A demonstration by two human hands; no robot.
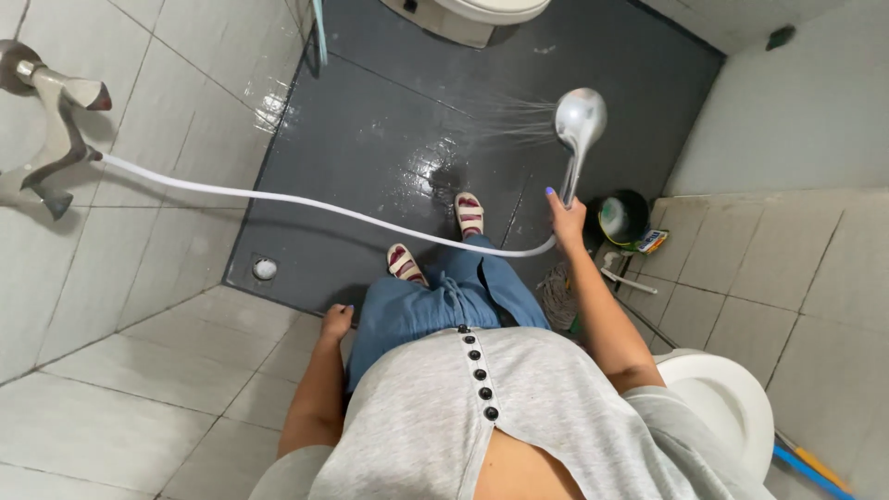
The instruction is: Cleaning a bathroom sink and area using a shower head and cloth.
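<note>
— What lies around the person?

— A dark grey floor (370, 139), wet and shining, fills the middle. White tiled walls (139, 370) rise on the left and right. On the left wall sits a metal tap fitting (51, 120), and a white hose (278, 197) runs from it across the floor towards the right. A small round drain (265, 268) is set in the near left corner of the floor. At the far edge stands the base of a toilet (472, 14); a second white bowl (732, 398) shows at the near right. By the right wall there is a dark green pot (622, 218), a small box (653, 241) and a mop head (557, 294).

— Does anything stand in the way of the spray?

— No. The water goes leftward over open floor, beyond the two sandalled feet (435, 239).

— And the shower head?

— The shower head (580, 118), chrome, stands upright at the far right, straight above the right hand (565, 218), whose grip is wrapped round its handle. The hose leaves just below that fist.

— The other hand?

— The left hand (335, 321) hangs by the hip, fingers loosely curled, holding nothing.
</note>
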